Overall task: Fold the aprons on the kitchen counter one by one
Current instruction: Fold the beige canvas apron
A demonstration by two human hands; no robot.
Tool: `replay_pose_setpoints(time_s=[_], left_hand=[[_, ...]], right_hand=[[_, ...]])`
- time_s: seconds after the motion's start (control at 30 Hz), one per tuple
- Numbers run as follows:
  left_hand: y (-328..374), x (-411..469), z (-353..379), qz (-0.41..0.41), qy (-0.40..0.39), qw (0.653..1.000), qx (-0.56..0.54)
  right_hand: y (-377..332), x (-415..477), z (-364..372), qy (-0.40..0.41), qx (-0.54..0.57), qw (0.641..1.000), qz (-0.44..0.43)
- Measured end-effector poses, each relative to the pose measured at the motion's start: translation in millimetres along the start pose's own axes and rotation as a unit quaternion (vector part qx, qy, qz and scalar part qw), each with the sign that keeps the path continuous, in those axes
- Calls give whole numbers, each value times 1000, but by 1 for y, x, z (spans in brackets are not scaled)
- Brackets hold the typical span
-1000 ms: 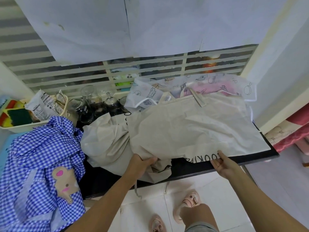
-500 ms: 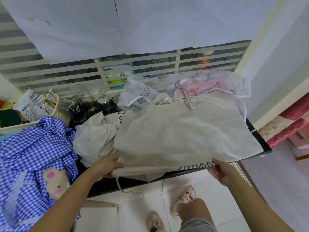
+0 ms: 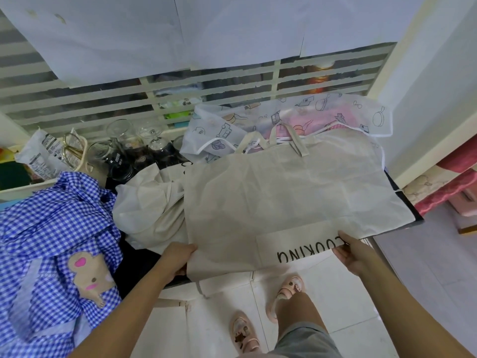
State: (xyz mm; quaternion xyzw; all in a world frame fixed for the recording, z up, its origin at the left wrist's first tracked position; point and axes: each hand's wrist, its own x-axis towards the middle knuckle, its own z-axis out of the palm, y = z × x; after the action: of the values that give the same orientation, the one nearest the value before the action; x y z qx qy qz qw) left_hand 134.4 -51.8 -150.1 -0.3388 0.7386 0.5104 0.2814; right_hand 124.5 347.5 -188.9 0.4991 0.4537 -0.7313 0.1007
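Beige apron [image 3: 284, 197] near edge pinched by left hand [image 3: 178, 257], right hand [image 3: 352, 251].

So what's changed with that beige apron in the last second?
Both hands, the left hand and right hand, have drawn the near edge of the beige apron toward the person, smoothing out the bunched left side; the COOKING print now shows fully. Both keep gripping that edge. The blue checked apron lies as before.

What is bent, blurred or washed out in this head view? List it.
Head view: wide-angle lens bows the window slats and stretches the blue checked apron at the edge; light is soft and even, shadows faint; the beige apron and its COOKING print are sharp; glints on the glasses.
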Motion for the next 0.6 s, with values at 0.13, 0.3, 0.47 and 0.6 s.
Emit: replay_pose_setpoints(time_s=[0.13,0.3,0.47,0.6], left_hand=[[-5,1,-1,147,157,964,154],[16,-2,37,428,301,804,283],[25,19,104,389,98,796,453],[23,38,116,272,69,826,489]], right_hand=[[8,-1,-5,-16,-19,1000,12],[16,-6,-17,-5,-127,992,18],[-11,-36,-5,-79,-411,906,69],[-41,-36,38,-178,-295,939,23]])
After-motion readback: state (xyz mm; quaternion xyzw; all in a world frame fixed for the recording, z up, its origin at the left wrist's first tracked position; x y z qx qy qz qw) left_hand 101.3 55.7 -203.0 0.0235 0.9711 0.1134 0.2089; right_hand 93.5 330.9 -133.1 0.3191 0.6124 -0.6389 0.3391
